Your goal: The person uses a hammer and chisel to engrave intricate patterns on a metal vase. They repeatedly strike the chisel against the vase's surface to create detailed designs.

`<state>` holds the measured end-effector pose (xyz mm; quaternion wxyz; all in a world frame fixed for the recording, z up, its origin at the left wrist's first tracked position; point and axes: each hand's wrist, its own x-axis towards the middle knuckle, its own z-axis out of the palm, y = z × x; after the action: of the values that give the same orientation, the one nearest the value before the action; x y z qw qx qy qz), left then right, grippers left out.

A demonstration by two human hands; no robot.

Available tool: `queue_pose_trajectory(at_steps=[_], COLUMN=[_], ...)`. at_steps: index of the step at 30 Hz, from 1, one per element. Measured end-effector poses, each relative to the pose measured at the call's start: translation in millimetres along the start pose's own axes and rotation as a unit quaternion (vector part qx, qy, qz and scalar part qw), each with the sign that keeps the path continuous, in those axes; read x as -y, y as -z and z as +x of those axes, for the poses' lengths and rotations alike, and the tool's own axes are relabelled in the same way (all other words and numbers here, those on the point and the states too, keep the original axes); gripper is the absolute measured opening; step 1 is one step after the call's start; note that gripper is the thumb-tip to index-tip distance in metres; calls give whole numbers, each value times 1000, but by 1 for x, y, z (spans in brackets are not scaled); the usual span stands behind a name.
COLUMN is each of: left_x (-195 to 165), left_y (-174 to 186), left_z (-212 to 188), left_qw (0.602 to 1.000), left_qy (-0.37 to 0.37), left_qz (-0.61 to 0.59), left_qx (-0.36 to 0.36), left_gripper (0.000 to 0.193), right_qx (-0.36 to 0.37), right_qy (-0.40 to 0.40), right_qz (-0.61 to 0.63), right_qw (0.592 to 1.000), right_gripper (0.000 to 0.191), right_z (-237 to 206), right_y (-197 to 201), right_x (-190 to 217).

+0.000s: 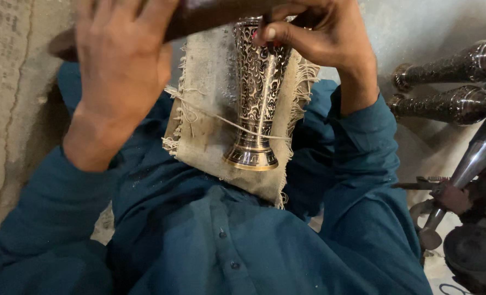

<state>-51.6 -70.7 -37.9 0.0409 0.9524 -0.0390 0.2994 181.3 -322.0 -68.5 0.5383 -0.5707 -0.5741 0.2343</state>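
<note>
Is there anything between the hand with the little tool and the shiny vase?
Nothing visible. The right hand pinches a thin dark tool whose tip rests directly on the engraved metal vase. The frayed cloth lies under the vase, not in between. The left hand grips a dark wooden piece above.

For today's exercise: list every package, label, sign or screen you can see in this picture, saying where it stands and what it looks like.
None in view: no package, label, sign or screen.
What shows instead: an engraved metal vase on a frayed cloth, and two similar engraved pieces at the right.
</note>
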Motion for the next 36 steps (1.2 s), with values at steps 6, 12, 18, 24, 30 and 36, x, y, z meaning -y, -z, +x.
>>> queue_pose_trajectory(at_steps=[6,12,18,24,30,36], left_x=[6,11,16,15,19,13], left_y=[-5,-11,-14,-20,-17,-12], left_z=[-1,-4,-9,-11,0,8], left_qw=[998,994,997,997,993,974], left_qy=[2,38,14,-1,41,97], left_qz=[-56,-106,-77,-73,-112,-202], left_qx=[-3,17,8,-33,9,4], left_gripper=[55,47,47,49,48,51], right_qx=[10,20,17,17,11,18], right_qy=[4,27,12,21,-23,-19], right_qz=[11,31,18,36,17,-13], right_qw=[1000,999,1000,999,1000,1000], right_gripper=[14,13,11,8,13,14], right_z=[-1,2,-1,4,6,5], right_y=[1,2,1,-1,-2,-4], right_x=[-1,1,3,7,13,23])
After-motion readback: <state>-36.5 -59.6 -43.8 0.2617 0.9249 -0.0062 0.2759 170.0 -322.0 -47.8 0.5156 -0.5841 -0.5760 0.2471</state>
